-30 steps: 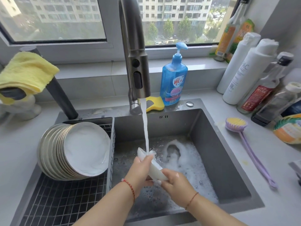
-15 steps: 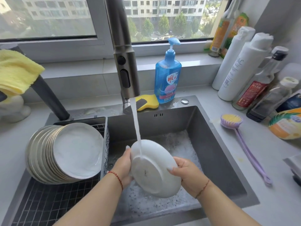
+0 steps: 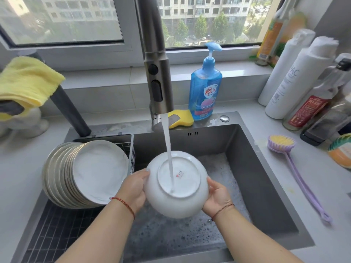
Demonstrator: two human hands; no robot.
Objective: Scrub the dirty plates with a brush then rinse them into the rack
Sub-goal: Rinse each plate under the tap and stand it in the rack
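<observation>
Two forearms reach up from the bottom edge, each with a red string at the wrist. The left hand (image 3: pixel 133 188) grips the left rim of the plate (image 3: pixel 177 184), fingers curled behind it; the right hand (image 3: pixel 218 196) grips the right rim, its fingers likewise hidden behind. The plate is held between them over the sink (image 3: pixel 266 186), underside up toward the camera and tilted. The water stream (image 3: pixel 168 154) from the faucet (image 3: pixel 157 69) lands on the plate's foot ring. Suds cover the sink floor below and behind the plate.

Left of the plate, a stack of plates (image 3: pixel 85 173) leans on edge in the rack (image 3: pixel 57 230), which sits in the sink's left part; the left hand is just beside the front one. On the counter to the right lies the brush (image 3: pixel 296 171), purple-handled, with yellow bristles, well apart from both hands.

Farther back, a yellow sponge (image 3: pixel 180 118) and a blue soap bottle (image 3: pixel 206 88) stand on the sink's rear ledge. A yellow cloth (image 3: pixel 26 80) hangs at far left. Several bottles (image 3: pixel 296 80) crowd the right corner beneath the window (image 3: pixel 62 19).
</observation>
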